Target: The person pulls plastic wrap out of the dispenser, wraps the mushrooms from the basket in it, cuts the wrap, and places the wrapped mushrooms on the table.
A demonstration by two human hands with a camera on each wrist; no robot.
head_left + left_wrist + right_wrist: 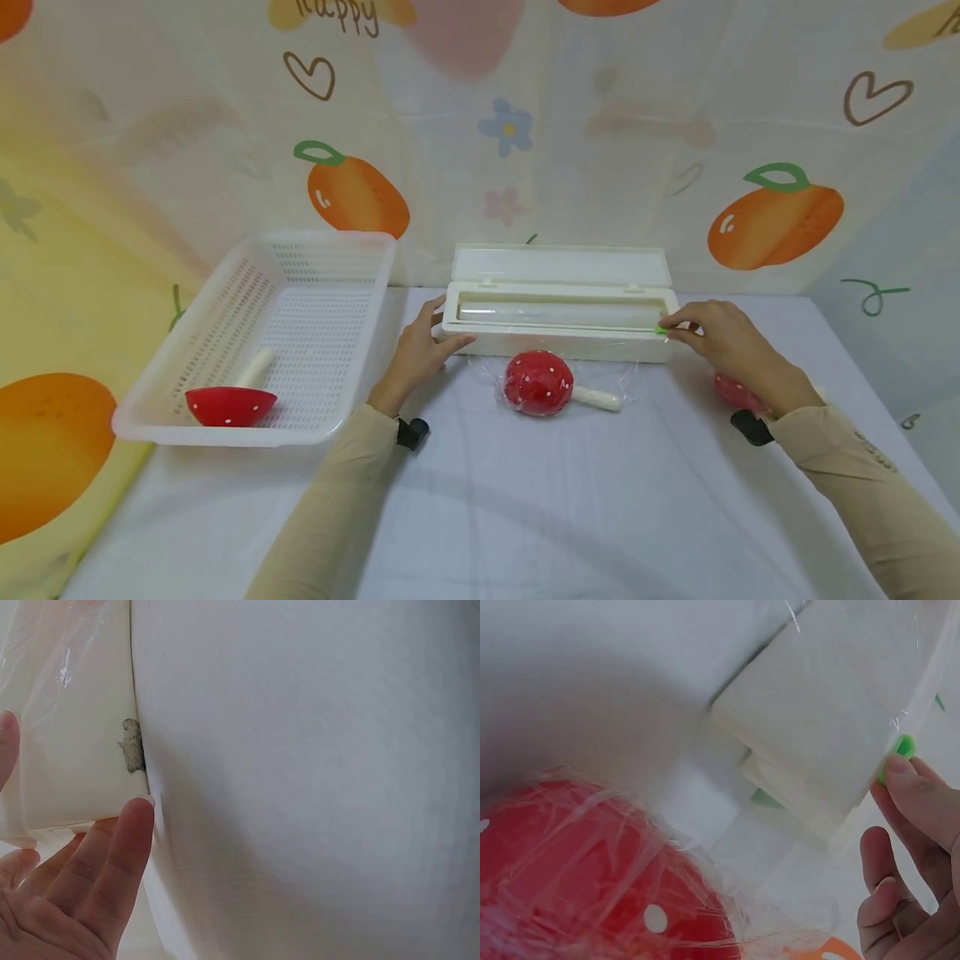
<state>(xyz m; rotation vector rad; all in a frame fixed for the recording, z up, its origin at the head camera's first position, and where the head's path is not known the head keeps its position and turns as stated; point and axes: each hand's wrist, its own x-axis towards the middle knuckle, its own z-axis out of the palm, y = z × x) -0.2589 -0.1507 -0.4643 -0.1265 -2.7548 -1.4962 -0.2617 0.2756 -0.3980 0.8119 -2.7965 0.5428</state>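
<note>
Green slider (661, 330): in right hand's (722, 340) pinch; an uneven drag could skew the film (922, 694);
White box (517, 342): left hand (420, 352) grips its end; too light a hold risks skidding

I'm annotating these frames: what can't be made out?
Head view: full shape of the rightmost wrapped red item, partly hidden behind the right arm.
Head view: details of the green slider, too small, partly covered by the right hand.
Left wrist view: rest of the left hand, cut off by the left and bottom edges.
</note>
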